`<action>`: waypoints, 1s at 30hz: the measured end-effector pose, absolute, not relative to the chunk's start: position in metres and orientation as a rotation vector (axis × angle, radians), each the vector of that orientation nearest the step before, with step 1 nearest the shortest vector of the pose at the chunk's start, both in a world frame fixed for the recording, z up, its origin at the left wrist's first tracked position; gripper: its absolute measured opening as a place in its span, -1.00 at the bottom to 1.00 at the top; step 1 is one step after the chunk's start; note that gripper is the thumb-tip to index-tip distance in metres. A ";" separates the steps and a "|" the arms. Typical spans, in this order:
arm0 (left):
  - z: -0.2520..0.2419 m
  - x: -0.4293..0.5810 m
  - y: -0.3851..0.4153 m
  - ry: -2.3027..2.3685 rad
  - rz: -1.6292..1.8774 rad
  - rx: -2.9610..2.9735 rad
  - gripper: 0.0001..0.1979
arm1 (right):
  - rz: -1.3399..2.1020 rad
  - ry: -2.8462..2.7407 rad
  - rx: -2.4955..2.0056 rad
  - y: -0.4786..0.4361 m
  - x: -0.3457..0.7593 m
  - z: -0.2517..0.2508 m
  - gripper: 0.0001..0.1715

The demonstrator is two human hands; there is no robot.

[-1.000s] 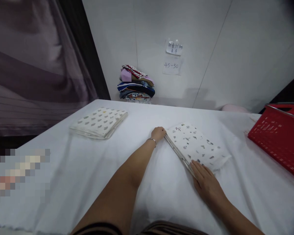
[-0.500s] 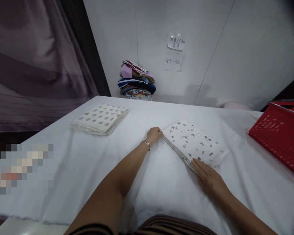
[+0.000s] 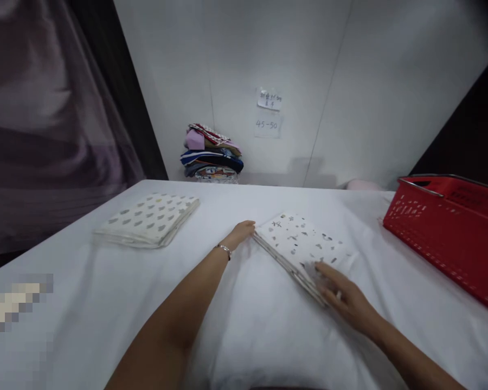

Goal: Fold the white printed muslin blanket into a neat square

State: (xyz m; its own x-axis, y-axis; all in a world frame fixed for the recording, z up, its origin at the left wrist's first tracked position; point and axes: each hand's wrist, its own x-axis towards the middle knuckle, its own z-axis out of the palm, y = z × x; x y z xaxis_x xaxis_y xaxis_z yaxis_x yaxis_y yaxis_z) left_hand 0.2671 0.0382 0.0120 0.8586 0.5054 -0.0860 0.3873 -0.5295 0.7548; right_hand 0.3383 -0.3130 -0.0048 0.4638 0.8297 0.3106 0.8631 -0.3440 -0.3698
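A folded white cloth [image 3: 296,246] with small grey printed shapes lies at an angle on the table before me. At its left corner, the fingers of my left hand [image 3: 241,233] are closed on the layered edge. My right hand [image 3: 350,300] is over the near corner, its index finger reaching onto the top layer and the thumb lower by the edge. Motion smears these fingers, so whether they grip the cloth is unclear. Apart from both hands, a second folded cloth [image 3: 150,219] with grey leaf-like prints lies on the left.
A white sheet covers the table [image 3: 268,346]. On the right stands a red perforated basket [image 3: 451,238] with a metal handle. Several folded textiles form a stack [image 3: 213,157] by the wall beyond the far edge. Paper signs [image 3: 268,111] hang above. A mauve curtain [image 3: 32,135] hangs left.
My view has shifted right and tilted up, showing more of the basket. My right hand, which lay flat along the cloth's near edge, has lifted slightly and bent its fingers. The left stays at its corner.
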 end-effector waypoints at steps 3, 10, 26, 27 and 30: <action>0.016 0.280 0.036 0.646 0.146 2.202 -0.63 | -0.237 -1.130 -2.332 -0.308 0.384 0.010 -0.43; 0.023 0.302 0.026 0.735 0.005 2.288 -0.75 | 0.179 -0.905 -2.839 -0.284 0.485 0.005 -0.32; 0.005 0.234 -0.007 0.979 0.118 2.282 -0.49 | -0.036 -0.921 -2.640 -0.235 0.503 0.011 -0.59; 0.004 0.234 -0.007 0.970 0.133 2.283 -0.48 | -0.078 -0.893 -2.626 -0.247 0.496 0.012 -0.60; 0.005 0.228 -0.011 0.895 0.338 2.348 -0.48 | -0.164 -0.869 -2.506 -0.289 0.465 0.012 -0.66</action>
State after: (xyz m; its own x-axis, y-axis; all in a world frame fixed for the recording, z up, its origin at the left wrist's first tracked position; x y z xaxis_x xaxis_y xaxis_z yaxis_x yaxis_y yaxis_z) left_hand 0.2282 -0.0105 0.0050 0.7405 0.6716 0.0235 0.5197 -0.5945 0.6136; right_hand 0.4647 -0.2892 0.0124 0.7913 0.5525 0.2620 0.6100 -0.6834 -0.4010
